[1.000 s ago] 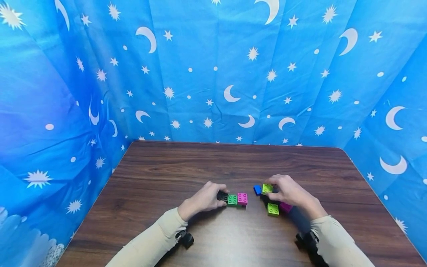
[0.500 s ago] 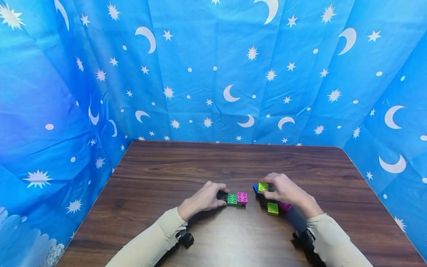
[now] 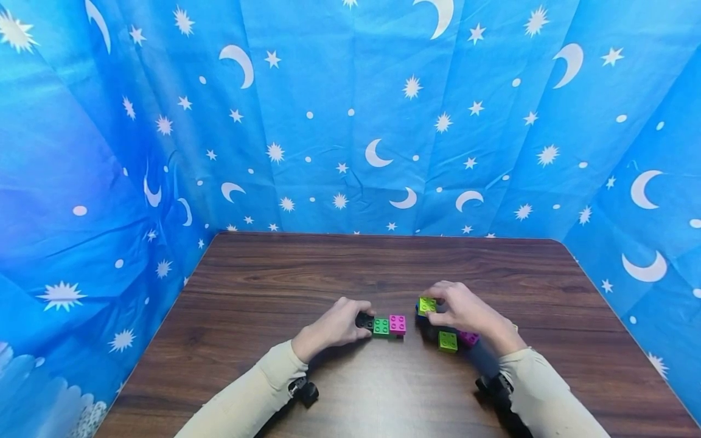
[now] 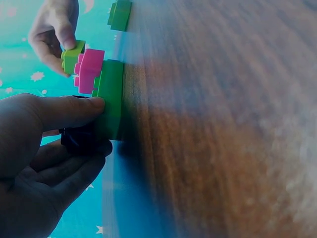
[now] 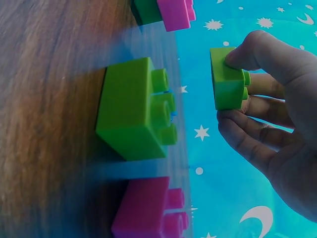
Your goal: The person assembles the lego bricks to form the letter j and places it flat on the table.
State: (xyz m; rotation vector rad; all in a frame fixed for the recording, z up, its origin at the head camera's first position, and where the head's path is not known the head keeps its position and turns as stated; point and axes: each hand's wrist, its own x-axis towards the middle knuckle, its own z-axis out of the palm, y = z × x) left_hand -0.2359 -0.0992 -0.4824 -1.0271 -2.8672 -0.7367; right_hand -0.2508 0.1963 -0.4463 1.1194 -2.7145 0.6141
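My left hand (image 3: 331, 325) pinches a black toy brick (image 3: 364, 320) between thumb and fingers. That brick sits on a green brick (image 4: 113, 101), which also bears a pink brick (image 3: 397, 324) at its right end. The green brick lies against the table. Off the tabletop, my right hand (image 3: 468, 313) holds a lime green brick (image 5: 228, 79) by its sides, studs towards the palm. A blue brick (image 3: 418, 309) is almost hidden behind this lime brick in the head view, and I cannot tell whether they touch.
A second lime brick (image 3: 447, 342) stands on the brown wooden table (image 3: 274, 267), with a magenta brick (image 5: 143, 208) beside it, partly under my right hand in the head view. A blue star-and-moon cloth (image 3: 328, 121) hangs around the table's far edges.
My right hand has moved left with the lime brick, which now covers most of the blue brick in the head view. The left hand and its bricks have stayed put.
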